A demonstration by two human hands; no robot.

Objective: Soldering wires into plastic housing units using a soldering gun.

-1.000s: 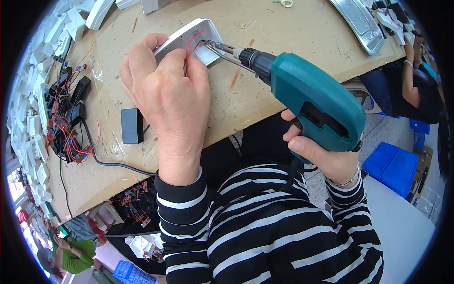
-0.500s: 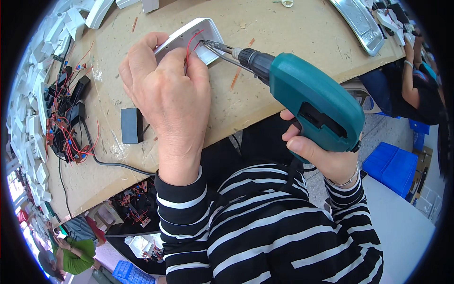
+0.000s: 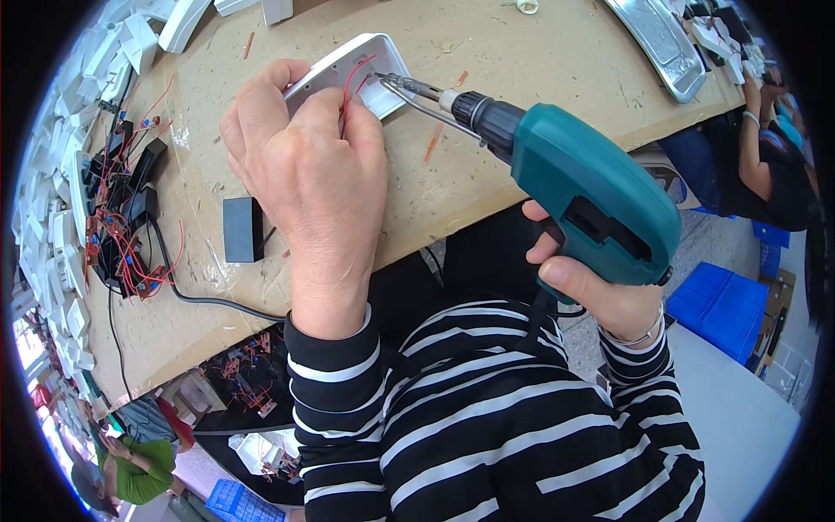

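My left hand grips a white plastic housing tilted up off the table, its hollow side facing right. A thin red wire is pinched between thumb and fingers and curves over the housing's inside. In my right hand is a green soldering gun, held by its handle. Its metal tip and thin feed tube reach into the housing's open side, near the wire's end; whether the tip touches anything there is too small to tell. Beside my left wrist lies a black rectangular block.
Circuit boards with red wires and black blocks are heaped at the left, beside many white housings. A metal tray lies far right. Copper-coloured strips lie on the table. A co-worker sits at right; blue crates stand below.
The soldering gun has shifted slightly right and down in my right hand, its tip drawing back a little. My left hand and the housing have hardly moved.
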